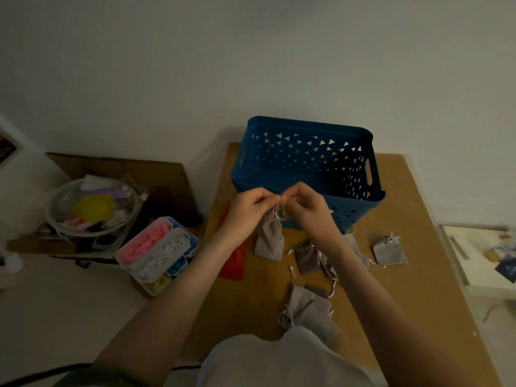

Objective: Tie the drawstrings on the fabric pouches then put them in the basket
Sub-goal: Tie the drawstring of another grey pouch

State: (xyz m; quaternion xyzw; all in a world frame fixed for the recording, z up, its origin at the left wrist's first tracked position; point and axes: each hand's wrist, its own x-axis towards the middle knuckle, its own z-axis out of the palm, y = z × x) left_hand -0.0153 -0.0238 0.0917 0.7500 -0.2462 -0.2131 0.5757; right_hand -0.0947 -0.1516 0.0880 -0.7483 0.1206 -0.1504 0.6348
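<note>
Both hands up front: left hand [248, 206] and right hand [303, 203] pinched shut on the drawstrings [276, 211] of a grey pouch [269, 238], fingertips nearly touching. Pouch hangs below the hands, long axis approx vertical, bottom near the table [418, 275]. Blue basket [307, 160] sits directly behind, open top, looks empty. Judged: knot mid-tie; drop is straight fwd, either hand equally close. Other pouches [389, 250] lie on table to the right.
</note>
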